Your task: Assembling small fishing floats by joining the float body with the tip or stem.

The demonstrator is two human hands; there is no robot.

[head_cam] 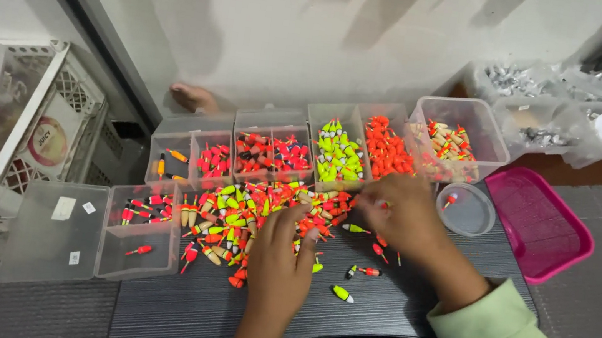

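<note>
Far left: white lattice crate (pixel 70 96) holding a clear tub. Beside it a clear lid (pixel 48 233) lies flat, then a clear box (pixel 141 237) with a few red floats inside.

Pile of small fishing floats (pixel 232 218) on the dark board (pixel 181 316): bullet-shaped, neon yellow-green, orange and red, some with thin stems, heaped loosely; a few strays lie apart on the board nearer the person.

Left hand (pixel 280 255): palm down, fingers spread over the pile's right edge, fingertips touching floats. Nothing enclosed; grip loose, not clamped on any piece.

Behind the pile, a row of clear bins: orange-stemmed pieces (pixel 169 155), red floats (pixel 213 159), red-and-dark floats (pixel 272 151), yellow-green floats (pixel 339 155), solid orange floats (pixel 387 149), mixed tan and red floats (pixel 450 142).

Right hand (pixel 400 213): fingers curled at the pile's upper right end, just in front of the orange bin. Cannot tell whether it pinches a float.

Right of it: small round clear dish (pixel 466 210) with one red float, then a pink tray (pixel 542 224).
</note>
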